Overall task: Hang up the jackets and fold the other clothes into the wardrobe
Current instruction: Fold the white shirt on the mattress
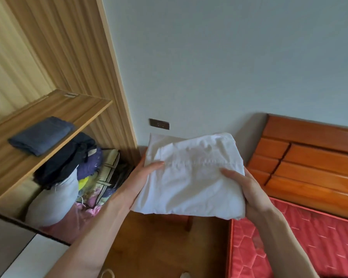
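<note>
- The shelf (pixel 54 117) is the landmark: a wooden board in the open wardrobe (pixel 68 47), with its front edge running from lower left up to the right.
- On the shelf lies a folded blue cloth (pixel 41 135), near the front edge, with bare board to its right and behind it.
- Under the shelf sits a heap (pixel 72 177) of dark, pale, purple and pink clothes and bedding, filling the space up to the wardrobe's right side panel.
- Right of the shelf, past the wardrobe's side panel, a plain wall (pixel 229 57) rises with a dark switch plate (pixel 159 124) on it.
- Further right of the shelf stand an orange wooden headboard (pixel 313 157) and a red quilted mattress (pixel 299 247); wooden floor (pixel 159 247) shows between the wardrobe and the bed.
- The white cloth (pixel 191 177) is held in the air right of the shelf and lower than it, over the floor gap, apart from the wardrobe.
- It is folded into a thick, roughly square pad, slightly creased, with a stitched seam running across its top face.
- The left hand (pixel 147 173) has its grip on the cloth's left edge, thumb on top and fingers hidden beneath.
- The right hand (pixel 247 189) grips the right edge likewise, thumb lying over the top face.
- Both forearms are bare.
</note>
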Tool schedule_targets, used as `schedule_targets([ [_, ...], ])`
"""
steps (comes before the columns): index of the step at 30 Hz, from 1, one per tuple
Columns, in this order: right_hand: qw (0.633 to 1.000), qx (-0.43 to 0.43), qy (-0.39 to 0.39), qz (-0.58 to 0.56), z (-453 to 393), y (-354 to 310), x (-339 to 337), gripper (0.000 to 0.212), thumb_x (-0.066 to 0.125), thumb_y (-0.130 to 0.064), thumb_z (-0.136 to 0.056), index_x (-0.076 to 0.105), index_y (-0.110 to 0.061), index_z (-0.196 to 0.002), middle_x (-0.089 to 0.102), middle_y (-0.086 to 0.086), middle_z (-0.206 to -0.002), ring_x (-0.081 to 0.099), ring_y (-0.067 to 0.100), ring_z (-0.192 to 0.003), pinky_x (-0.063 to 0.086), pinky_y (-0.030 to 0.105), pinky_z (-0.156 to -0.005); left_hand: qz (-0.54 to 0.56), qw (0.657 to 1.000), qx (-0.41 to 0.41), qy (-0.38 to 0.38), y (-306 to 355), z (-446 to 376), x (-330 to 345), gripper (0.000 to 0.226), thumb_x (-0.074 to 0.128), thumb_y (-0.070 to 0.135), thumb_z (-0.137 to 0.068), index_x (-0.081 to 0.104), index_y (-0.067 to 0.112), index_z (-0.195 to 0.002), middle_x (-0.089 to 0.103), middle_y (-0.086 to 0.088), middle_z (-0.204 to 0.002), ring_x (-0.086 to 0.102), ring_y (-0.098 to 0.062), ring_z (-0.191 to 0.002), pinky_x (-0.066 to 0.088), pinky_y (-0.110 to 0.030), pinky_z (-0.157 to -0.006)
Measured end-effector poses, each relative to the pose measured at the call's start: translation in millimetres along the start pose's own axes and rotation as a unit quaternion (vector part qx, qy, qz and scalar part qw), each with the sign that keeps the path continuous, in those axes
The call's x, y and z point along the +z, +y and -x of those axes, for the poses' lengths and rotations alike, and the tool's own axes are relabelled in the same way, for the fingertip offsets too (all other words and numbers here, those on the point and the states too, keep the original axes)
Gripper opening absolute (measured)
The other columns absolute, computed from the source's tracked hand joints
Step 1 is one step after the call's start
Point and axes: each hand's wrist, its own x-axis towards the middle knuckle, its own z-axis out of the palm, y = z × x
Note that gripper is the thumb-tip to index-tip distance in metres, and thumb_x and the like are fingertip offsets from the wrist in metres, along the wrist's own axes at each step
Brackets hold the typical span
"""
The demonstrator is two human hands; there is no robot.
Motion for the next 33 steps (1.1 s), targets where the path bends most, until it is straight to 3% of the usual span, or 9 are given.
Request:
schedule_targets([
  [2,1.0,0.013,-0.012,-0.001,-26,-8,-1,0.046,0.083,-0.031,-0.088,0.068,-0.036,-0.13,0.073,0.01,-0.13,0.071,0.037,-0.116,0.061,0.053,-0.088,0.023,1.0,-0.004,0.015,4,-16,-2,0.06,0.086,0.034,-0.074,0.069,0.031,-0.132,0.074,-0.01,-0.127,0.072,-0.032,-0.116,0.049,-0.051,-0.109],
  [6,0.998,0.035,-0.044,0.006,-76,-17,6,0.043,0.083,-0.029,-0.087,0.07,-0.029,-0.128,0.072,0.015,-0.128,0.071,0.041,-0.114,0.061,0.057,-0.088,0.037,0.996,0.006,0.081,10,-38,-11,0.078,0.092,0.035,-0.062,0.068,0.018,-0.134,0.077,-0.012,-0.118,0.077,-0.029,-0.103,0.061,-0.036,-0.083],
  [9,0.995,0.052,-0.079,0.02,-106,-17,22,0.046,0.085,-0.031,-0.084,0.07,-0.03,-0.127,0.073,0.014,-0.128,0.072,0.039,-0.114,0.062,0.052,-0.084,0.049,0.991,0.016,0.127,14,-40,-30,0.068,0.093,0.035,-0.062,0.073,0.023,-0.126,0.078,-0.012,-0.115,0.077,-0.029,-0.1,0.062,-0.033,-0.076],
  [13,0.987,0.072,-0.14,0.037,-148,-12,49,0.046,0.087,-0.035,-0.083,0.07,-0.034,-0.125,0.072,0.013,-0.13,0.071,0.04,-0.116,0.059,0.057,-0.091,0.068,0.98,0.018,0.187,25,-33,-54,0.049,0.091,0.026,-0.072,0.074,0.028,-0.118,0.08,-0.007,-0.105,0.079,-0.027,-0.09,0.062,-0.032,-0.067],
  [17,0.974,0.085,-0.208,0.045,-183,1,82,0.048,0.084,-0.036,-0.087,0.067,-0.033,-0.132,0.069,0.014,-0.134,0.068,0.042,-0.12,0.058,0.058,-0.093,0.071,0.963,0.023,0.259,32,-24,-79,0.035,0.085,0.027,-0.08,0.071,0.044,-0.107,0.078,-0.002,-0.107,0.074,-0.03,-0.102,0.059,-0.047,-0.09],
  [22,0.959,0.089,-0.26,0.073,-220,11,133,0.057,0.083,-0.037,-0.085,0.063,-0.033,-0.138,0.068,0.013,-0.138,0.067,0.039,-0.124,0.061,0.051,-0.087,0.081,0.95,-0.008,0.303,40,-19,-125,0.044,0.073,0.029,-0.095,0.06,0.028,-0.136,0.071,-0.013,-0.127,0.067,-0.04,-0.117,0.049,-0.063,-0.107],
  [27,0.945,0.09,-0.298,0.106,-259,14,190,0.055,0.082,-0.038,-0.087,0.062,-0.038,-0.138,0.068,0.009,-0.138,0.068,0.034,-0.123,0.062,0.048,-0.086,0.087,0.943,0.016,0.32,50,-21,-175,0.073,0.085,0.047,-0.069,0.058,0.038,-0.136,0.073,-0.007,-0.125,0.069,-0.037,-0.116,0.049,-0.062,-0.106],
  [30,0.94,0.092,-0.304,0.121,-283,18,227,0.053,0.082,-0.036,-0.088,0.063,-0.035,-0.137,0.068,0.01,-0.138,0.068,0.035,-0.124,0.061,0.051,-0.087,0.121,0.942,0.048,0.31,57,-26,-208,0.068,0.086,0.045,-0.069,0.06,0.045,-0.132,0.077,-0.004,-0.119,0.074,-0.034,-0.109,0.056,-0.057,-0.098],
  [33,0.938,0.095,-0.305,0.137,-303,21,264,0.051,0.084,-0.035,-0.085,0.067,-0.035,-0.133,0.07,0.009,-0.134,0.069,0.032,-0.121,0.062,0.047,-0.086,0.139,0.937,0.074,0.313,63,-32,-240,0.064,0.084,0.037,-0.074,0.061,0.041,-0.134,0.077,-0.004,-0.119,0.076,-0.031,-0.105,0.059,-0.051,-0.089],
])
